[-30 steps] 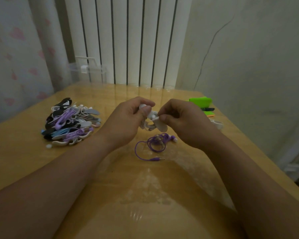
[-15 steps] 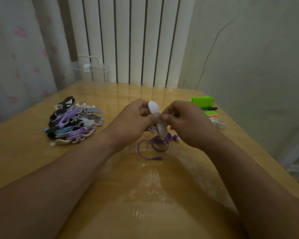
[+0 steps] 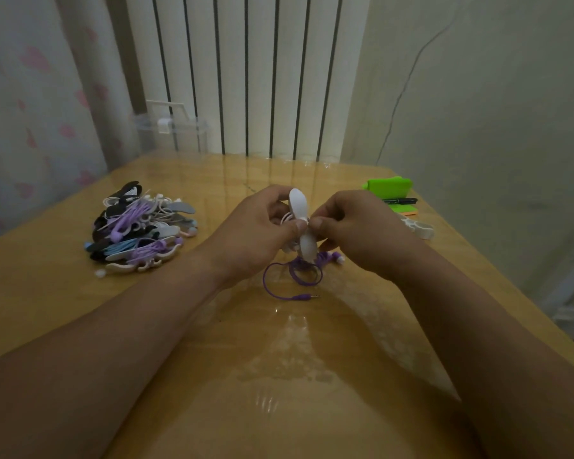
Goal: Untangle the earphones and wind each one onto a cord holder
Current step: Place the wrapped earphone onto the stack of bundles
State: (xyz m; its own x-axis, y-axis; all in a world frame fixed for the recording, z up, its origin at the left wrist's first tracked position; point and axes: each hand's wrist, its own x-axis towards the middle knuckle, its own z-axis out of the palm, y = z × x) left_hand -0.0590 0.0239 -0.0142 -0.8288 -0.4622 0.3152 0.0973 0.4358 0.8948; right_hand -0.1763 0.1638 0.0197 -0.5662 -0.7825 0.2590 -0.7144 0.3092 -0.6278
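Tension is what this step seems to turn on. Your left hand grips the white cord holder upright above the surface, thumb pressed on its narrow waist. Your right hand meets it there, its fingers pinched together at the same waist, apparently on the white cord that loops out beside the holder. How many turns are already on is hidden behind your left hand.

Judging from this, you are partway through winding. Lay each turn snugly against the one before it, inside the waist and not up on the wide ends, where it would likely slide off. Let the left thumb pin the last turn while the right hand takes a fresh hold, so nothing springs loose. Pull only firmly enough to seat the cord; thin earphone wire probably kinks if yanked.

Just under your hands lie the purple earphones, coiled loosely, with the plug trailing toward you. Hold the holder high enough that any hanging white cord does not snag in that coil.

A spare white holder waits to your right, likely for the purple set. The finished pile sits well to your left.
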